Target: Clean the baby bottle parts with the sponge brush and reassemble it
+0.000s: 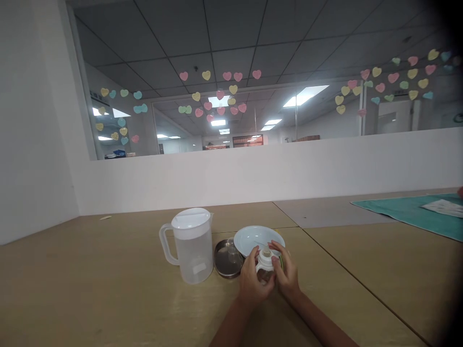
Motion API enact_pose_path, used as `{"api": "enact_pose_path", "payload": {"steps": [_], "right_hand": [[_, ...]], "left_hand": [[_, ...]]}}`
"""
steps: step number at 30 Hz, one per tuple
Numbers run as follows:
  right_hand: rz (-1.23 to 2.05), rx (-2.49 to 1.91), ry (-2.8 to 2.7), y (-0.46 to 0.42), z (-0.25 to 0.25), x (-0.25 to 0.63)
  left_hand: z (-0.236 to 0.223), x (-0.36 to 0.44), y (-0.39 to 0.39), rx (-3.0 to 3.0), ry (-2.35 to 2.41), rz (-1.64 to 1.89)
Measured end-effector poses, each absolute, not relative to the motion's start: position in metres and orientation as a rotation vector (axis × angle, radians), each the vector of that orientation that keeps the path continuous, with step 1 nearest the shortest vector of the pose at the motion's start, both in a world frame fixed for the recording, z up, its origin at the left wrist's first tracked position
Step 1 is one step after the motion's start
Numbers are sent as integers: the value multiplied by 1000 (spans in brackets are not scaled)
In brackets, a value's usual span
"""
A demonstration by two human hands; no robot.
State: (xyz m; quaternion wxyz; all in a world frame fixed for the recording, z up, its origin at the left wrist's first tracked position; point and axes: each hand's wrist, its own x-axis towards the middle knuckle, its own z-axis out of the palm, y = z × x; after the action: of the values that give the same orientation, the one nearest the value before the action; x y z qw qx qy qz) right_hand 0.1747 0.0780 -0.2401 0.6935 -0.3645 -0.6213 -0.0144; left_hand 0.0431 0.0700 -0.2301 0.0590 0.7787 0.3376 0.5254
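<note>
Between both hands is a small bottle (265,260) with a white top and a see-through lower part. My left hand (252,282) curls round its left side, fingers closed on it. From the right, my right hand (288,274) grips it with the thumb near the white top. Just beyond stands a white bowl (246,235), partly covered by the hands; a thin object lies inside it. Left of the hands sits a round metal dish (227,267). Something yellow-green shows beside the right fingers, too hidden to name.
A translucent plastic pitcher (195,258) with a white lid stands left of the metal dish. A teal cloth (405,210) with a white patterned piece (444,207) lies at the far right. Behind the wooden table (108,289) rises a white wall (217,178) with a window.
</note>
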Motion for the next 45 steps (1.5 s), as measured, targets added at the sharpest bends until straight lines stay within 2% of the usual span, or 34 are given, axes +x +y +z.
{"api": "enact_pose_path", "payload": {"steps": [6, 16, 22, 27, 38, 45], "right_hand": [[-64, -845, -1424, 75, -236, 170], [203, -760, -1493, 79, -235, 172], [31, -878, -1439, 78, -236, 168], [88, -799, -1501, 76, -236, 173], [-112, -845, -1579, 79, -237, 171], [-78, -839, -1498, 74, -238, 173]], "left_hand": [[-231, 42, 71, 2277, 978, 1535], [-229, 41, 69, 2267, 989, 1521], [-232, 41, 70, 2342, 991, 1547], [-231, 40, 71, 2339, 1018, 1526], [-232, 40, 74, 2239, 996, 1558], [-231, 41, 73, 2242, 1077, 1579]]}}
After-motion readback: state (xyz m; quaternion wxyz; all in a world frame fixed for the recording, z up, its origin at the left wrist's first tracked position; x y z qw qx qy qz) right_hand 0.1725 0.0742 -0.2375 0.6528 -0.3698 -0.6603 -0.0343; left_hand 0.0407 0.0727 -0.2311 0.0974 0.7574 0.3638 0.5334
